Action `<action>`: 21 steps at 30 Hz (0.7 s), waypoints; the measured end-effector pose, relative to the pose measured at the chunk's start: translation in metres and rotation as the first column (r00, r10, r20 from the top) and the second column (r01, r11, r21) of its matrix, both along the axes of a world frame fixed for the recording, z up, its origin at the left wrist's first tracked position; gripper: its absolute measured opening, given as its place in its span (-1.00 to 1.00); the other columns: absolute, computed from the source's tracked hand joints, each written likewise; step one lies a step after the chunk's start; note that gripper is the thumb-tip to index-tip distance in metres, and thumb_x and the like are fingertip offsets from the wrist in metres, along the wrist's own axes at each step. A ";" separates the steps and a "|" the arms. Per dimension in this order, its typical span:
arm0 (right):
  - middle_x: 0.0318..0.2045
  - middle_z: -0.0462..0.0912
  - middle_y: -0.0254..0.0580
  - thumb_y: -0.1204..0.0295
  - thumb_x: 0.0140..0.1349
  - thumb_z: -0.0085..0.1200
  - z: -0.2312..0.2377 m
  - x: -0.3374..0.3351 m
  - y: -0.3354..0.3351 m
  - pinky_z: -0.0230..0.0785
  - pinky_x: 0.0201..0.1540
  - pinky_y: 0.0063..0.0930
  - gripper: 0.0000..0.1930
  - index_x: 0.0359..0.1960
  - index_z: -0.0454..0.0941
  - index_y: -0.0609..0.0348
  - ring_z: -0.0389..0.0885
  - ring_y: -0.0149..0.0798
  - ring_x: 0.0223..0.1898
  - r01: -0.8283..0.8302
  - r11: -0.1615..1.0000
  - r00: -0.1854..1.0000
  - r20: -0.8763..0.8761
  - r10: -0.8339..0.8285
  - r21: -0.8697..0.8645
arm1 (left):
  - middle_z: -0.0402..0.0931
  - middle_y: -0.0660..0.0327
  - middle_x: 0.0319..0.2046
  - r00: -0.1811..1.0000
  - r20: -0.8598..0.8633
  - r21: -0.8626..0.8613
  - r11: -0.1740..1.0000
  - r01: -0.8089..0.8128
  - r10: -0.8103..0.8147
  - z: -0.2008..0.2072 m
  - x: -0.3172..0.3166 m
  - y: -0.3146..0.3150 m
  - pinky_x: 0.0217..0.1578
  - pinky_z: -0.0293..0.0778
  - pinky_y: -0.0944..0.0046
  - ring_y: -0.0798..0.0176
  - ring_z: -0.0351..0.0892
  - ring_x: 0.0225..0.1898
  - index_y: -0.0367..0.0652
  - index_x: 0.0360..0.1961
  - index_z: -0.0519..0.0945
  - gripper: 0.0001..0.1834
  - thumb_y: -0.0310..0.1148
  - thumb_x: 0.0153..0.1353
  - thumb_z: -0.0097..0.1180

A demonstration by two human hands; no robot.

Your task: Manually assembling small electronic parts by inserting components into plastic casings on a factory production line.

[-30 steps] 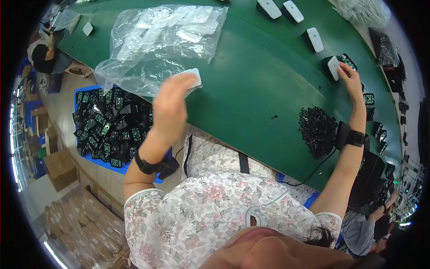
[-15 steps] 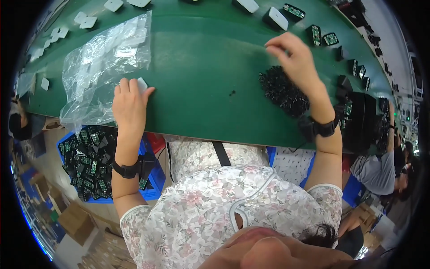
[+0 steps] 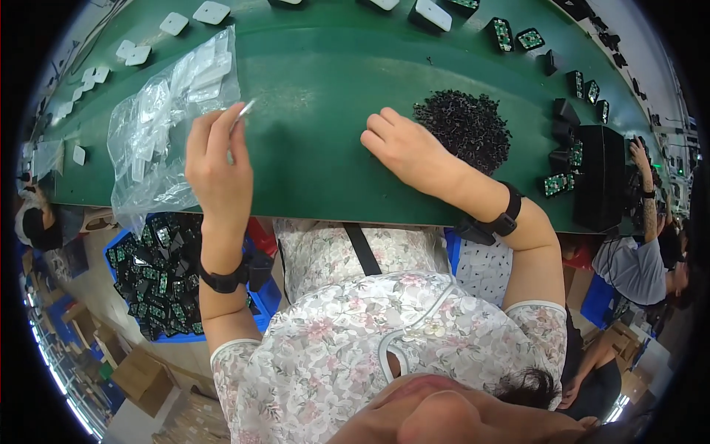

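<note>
Left hand [image 3: 216,166] raised, fingers pinched (wrist banded); right hand [image 3: 407,148] flat

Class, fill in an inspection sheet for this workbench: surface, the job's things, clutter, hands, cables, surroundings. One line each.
Surface: green table, bare in the middle.
Job's things: thin white piece pinched above the table; pile of small black parts by the right hand.
Clutter: clear plastic bag; white covers and circuit boards along the far edge.
Hands: left hand raised, pinching the white piece; right hand resting on the table.
Cables: nothing seen.
Surroundings: blue bin of boards below; another person at right.
</note>
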State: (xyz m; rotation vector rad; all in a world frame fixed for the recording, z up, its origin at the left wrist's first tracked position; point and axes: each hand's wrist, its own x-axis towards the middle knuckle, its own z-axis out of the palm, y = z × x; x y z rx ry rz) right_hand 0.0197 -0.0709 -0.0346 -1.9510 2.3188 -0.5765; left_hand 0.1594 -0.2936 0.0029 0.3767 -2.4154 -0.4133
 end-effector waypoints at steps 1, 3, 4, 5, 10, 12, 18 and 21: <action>-0.37 0.40 -0.18 0.59 0.04 0.08 0.002 0.003 0.000 0.38 -0.22 -0.36 -0.91 -0.40 0.45 0.18 0.42 -0.14 -0.28 0.012 0.999 0.998 -0.059 -0.009 0.041 | 0.50 0.15 -0.35 1.000 -0.006 -0.002 1.000 0.004 -0.004 0.002 -0.005 0.005 -0.39 0.45 0.21 0.16 0.52 -0.41 -0.19 -0.22 0.60 -0.78 -0.62 0.09 0.14; -0.37 0.41 -0.18 0.60 0.04 0.07 0.004 0.000 0.001 0.39 -0.22 -0.37 -0.91 -0.39 0.46 0.19 0.42 -0.13 -0.28 0.035 0.996 0.992 -0.123 -0.025 0.081 | 0.51 0.12 -0.36 0.991 -0.129 0.044 0.998 0.042 -0.036 0.005 -0.017 0.016 -0.45 0.45 0.25 0.18 0.52 -0.45 -0.18 -0.19 0.59 -0.76 -0.63 0.10 0.12; -0.38 0.42 -0.16 0.61 0.02 0.09 0.008 -0.006 0.004 0.40 -0.23 -0.38 -0.88 -0.37 0.47 0.22 0.44 -0.12 -0.27 0.091 0.996 0.995 -0.037 -0.091 -0.008 | 0.49 0.13 -0.39 0.984 -0.164 0.065 0.994 0.085 -0.073 0.004 -0.024 0.021 -0.51 0.44 0.30 0.24 0.53 -0.50 -0.19 -0.16 0.58 -0.76 -0.63 0.12 0.09; -0.38 0.43 -0.15 0.61 0.01 0.11 0.013 -0.012 0.005 0.41 -0.23 -0.40 -0.86 -0.35 0.48 0.24 0.45 -0.11 -0.27 0.139 0.986 0.989 0.056 -0.134 -0.092 | 0.49 0.13 -0.39 0.983 -0.170 0.063 0.995 0.080 -0.068 0.004 -0.027 0.029 -0.51 0.44 0.30 0.24 0.53 -0.50 -0.19 -0.16 0.58 -0.76 -0.63 0.12 0.09; -0.31 0.63 -0.20 0.54 0.23 0.10 0.043 -0.017 0.002 0.47 -0.28 -0.58 -0.90 -0.27 0.51 0.32 0.59 -0.43 -0.32 0.627 0.760 0.310 0.950 -0.040 -0.172 | 0.45 0.19 -0.43 0.923 -0.169 0.794 0.507 0.336 -0.347 -0.013 -0.054 0.060 -0.61 0.40 0.44 0.39 0.52 -0.60 -0.25 -0.20 0.59 -0.82 -0.62 0.19 0.03; -0.32 0.62 -0.20 0.54 0.22 0.12 0.041 -0.015 -0.002 0.47 -0.27 -0.58 -0.89 -0.27 0.52 0.33 0.59 -0.43 -0.32 0.646 0.744 0.243 0.970 0.010 -0.169 | 0.45 0.19 -0.43 0.921 -0.215 0.822 0.450 0.350 -0.324 -0.016 -0.063 0.069 -0.62 0.39 0.45 0.40 0.53 -0.60 -0.25 -0.21 0.59 -0.83 -0.62 0.19 0.05; -0.36 0.56 -0.35 0.56 0.18 0.16 0.034 -0.006 -0.002 0.37 -0.20 -0.66 -0.92 -0.30 0.56 0.28 0.52 -0.50 -0.28 0.678 0.721 0.188 0.982 0.015 -0.141 | 0.46 0.18 -0.41 0.891 -0.306 0.787 0.437 0.435 -0.336 -0.018 -0.072 0.085 -0.61 0.45 0.45 0.37 0.56 -0.57 -0.29 -0.26 0.58 -0.87 -0.64 0.16 0.07; -0.33 0.55 -0.34 0.56 0.19 0.15 0.031 -0.005 -0.003 0.37 -0.22 -0.66 -0.93 -0.31 0.56 0.29 0.52 -0.51 -0.29 0.674 0.728 0.312 0.942 -0.127 -0.125 | 0.46 0.18 -0.41 0.891 -0.302 0.777 0.454 0.437 -0.340 -0.024 -0.071 0.083 -0.60 0.48 0.44 0.36 0.57 -0.54 -0.30 -0.23 0.56 -0.85 -0.66 0.18 0.04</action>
